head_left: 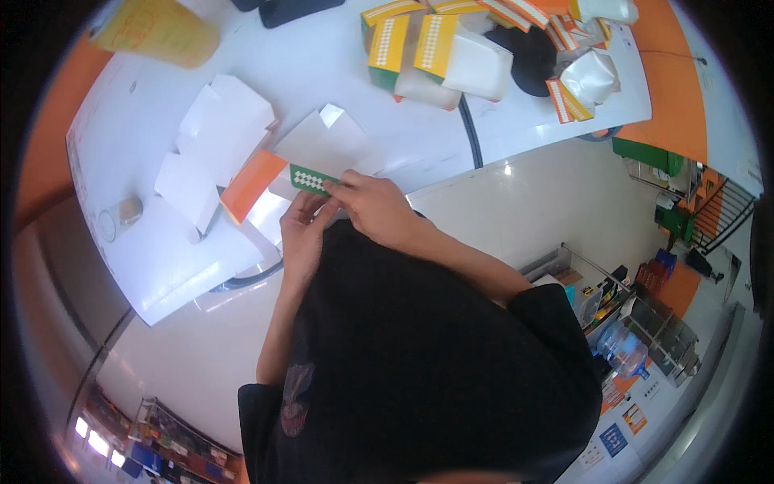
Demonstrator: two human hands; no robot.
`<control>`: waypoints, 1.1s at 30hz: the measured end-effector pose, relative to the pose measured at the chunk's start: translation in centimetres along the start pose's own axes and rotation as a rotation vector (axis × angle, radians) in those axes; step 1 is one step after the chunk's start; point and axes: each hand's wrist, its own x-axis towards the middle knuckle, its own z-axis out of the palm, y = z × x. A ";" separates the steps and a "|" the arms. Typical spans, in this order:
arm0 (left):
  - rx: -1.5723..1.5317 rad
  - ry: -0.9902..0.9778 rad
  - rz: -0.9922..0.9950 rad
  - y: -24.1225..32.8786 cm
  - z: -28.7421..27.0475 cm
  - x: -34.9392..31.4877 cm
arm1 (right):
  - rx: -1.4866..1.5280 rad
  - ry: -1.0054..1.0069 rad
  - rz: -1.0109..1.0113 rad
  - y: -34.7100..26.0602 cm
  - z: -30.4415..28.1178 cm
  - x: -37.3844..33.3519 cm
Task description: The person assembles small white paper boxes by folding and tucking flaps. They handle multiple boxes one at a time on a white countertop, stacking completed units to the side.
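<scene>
Near the table's front edge, my left hand (pixel 303 231) and my right hand (pixel 377 207) come together with bent fingers on one partly folded paper carton (pixel 318 143). My right fingers pinch its green panel (pixel 306 178), which has a white diamond pattern. My left fingers close on its lower edge, where the fingertips partly hide one another. The carton's white inner side faces up. Just left of it, an orange panel (pixel 253 186) stands at an angle beside unfolded white card blanks (pixel 222 129).
Several folded yellow, green and white cartons (pixel 435 48) stand at the back, with a crumpled white packet (pixel 590 78) at their right. A yellow tub (pixel 165 34) is at the far left; a clear cup (pixel 121 218) lies near the left edge. A dark seam (pixel 471 133) crosses the tabletop.
</scene>
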 end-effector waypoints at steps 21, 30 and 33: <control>0.174 -0.544 0.094 8.2 -2.1 -0.3 | 0.539 1.053 0.062 6.0 -14.5 -0.5; 1.160 0.003 0.721 -3.0 -0.1 4.2 | 0.549 1.162 0.151 9.3 -19.9 1.0; 1.120 -0.051 0.644 -3.2 -1.1 4.4 | 0.617 1.171 0.129 8.9 -16.8 0.1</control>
